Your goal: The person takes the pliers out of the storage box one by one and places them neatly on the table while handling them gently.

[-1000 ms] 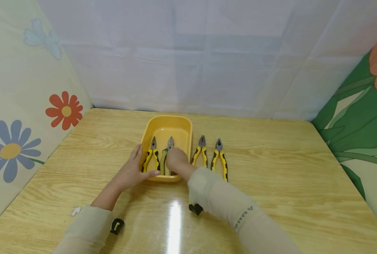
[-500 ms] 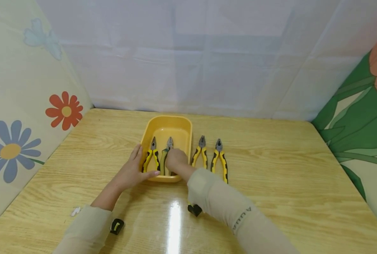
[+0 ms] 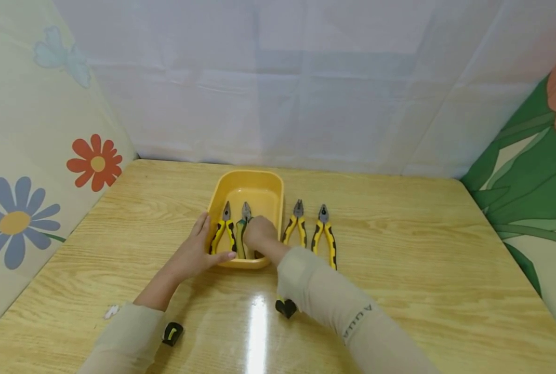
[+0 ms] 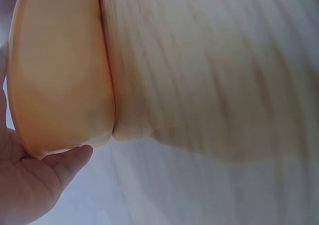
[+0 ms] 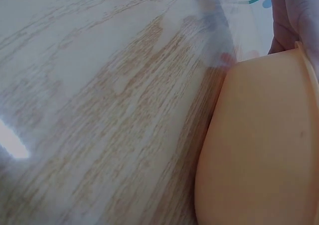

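A yellow tray (image 3: 247,179) sits on the wooden table. My left hand (image 3: 191,255) grips its near left corner, fingers along the left side and thumb at the near rim; the left wrist view shows the thumb (image 4: 70,163) against the wall. Inside lie yellow-and-black needle-nose pliers (image 3: 226,214) at the left, and beside them pliers with green-yellow handles (image 3: 246,210), jaws pointing away from me. My right hand (image 3: 261,234) reaches over the tray and holds these second pliers by the handles; its fingertips are hidden.
Two yellow-and-black pliers, one (image 3: 299,210) nearer the tray and one (image 3: 323,214) farther right, lie to its right. Small black objects show beside the left sleeve (image 3: 172,333) and the right sleeve (image 3: 286,307). A white curtain (image 3: 278,104) hangs behind the table.
The green-yellow pliers have shifted slightly left in the tray, toward the needle-nose pliers, with my right hand. My left hand and the tray have stayed in place.
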Demonstrator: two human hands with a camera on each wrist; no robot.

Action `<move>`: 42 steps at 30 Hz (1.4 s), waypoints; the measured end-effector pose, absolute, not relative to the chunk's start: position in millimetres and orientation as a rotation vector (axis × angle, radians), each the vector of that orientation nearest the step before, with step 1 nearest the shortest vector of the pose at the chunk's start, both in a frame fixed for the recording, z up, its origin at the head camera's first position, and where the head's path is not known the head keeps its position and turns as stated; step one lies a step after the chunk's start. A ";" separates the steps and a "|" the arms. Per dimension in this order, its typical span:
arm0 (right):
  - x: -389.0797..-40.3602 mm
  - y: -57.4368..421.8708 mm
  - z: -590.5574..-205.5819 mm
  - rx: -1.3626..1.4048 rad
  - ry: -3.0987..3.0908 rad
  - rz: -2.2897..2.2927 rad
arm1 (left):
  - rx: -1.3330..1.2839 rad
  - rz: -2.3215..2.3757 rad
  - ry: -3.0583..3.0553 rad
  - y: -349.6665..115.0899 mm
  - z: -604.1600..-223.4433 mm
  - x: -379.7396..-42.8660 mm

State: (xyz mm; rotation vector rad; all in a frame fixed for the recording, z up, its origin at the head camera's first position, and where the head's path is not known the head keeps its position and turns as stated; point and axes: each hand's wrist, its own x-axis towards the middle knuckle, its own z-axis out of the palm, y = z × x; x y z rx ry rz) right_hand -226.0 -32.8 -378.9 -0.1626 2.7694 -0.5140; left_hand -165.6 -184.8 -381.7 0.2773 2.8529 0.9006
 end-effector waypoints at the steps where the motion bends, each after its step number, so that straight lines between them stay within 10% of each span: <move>1: -226.5 -32.6 -378.5 -0.159 2.767 -0.526 | 0.275 0.899 2.854 -184.8 -381.6 -165.7; 42: -231.5 -25.1 -359.4 0.082 2.549 -0.968 | 0.283 0.917 2.855 -184.9 -382.4 -165.8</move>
